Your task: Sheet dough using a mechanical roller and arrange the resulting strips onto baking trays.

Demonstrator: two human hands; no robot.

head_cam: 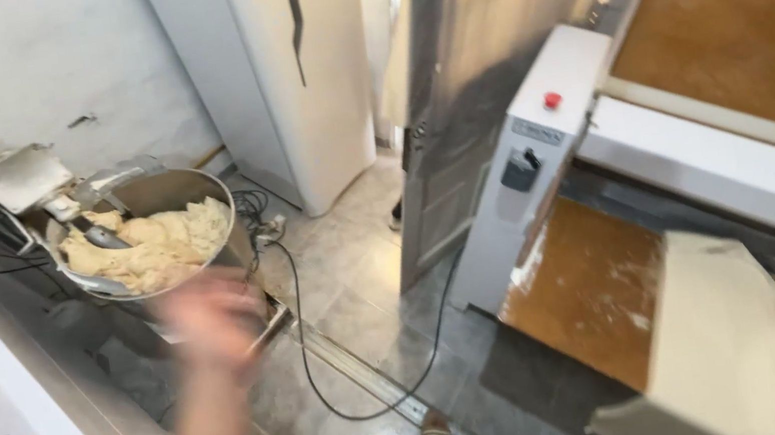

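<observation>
Below us, our left hand point(210, 323) was stretched out over the tiled floor point(356, 282), blurred, its fingers loosely spread and gripping nothing. It hovered just in front of the metal mixer bowl point(202, 188), which held a lumpy mass of pale dough point(149, 249). At the lower right a broad sheet of dough point(723, 342) hung over the brown belt point(590, 290) of the white rolling machine point(556, 123). We could not see our right hand; the sheet covered that corner, so we could not tell whether it was holding anything. A black cable point(312, 359) trailed across the floor between the mixer and the machine, and a white fridge point(307, 77) stood against the back wall.
</observation>
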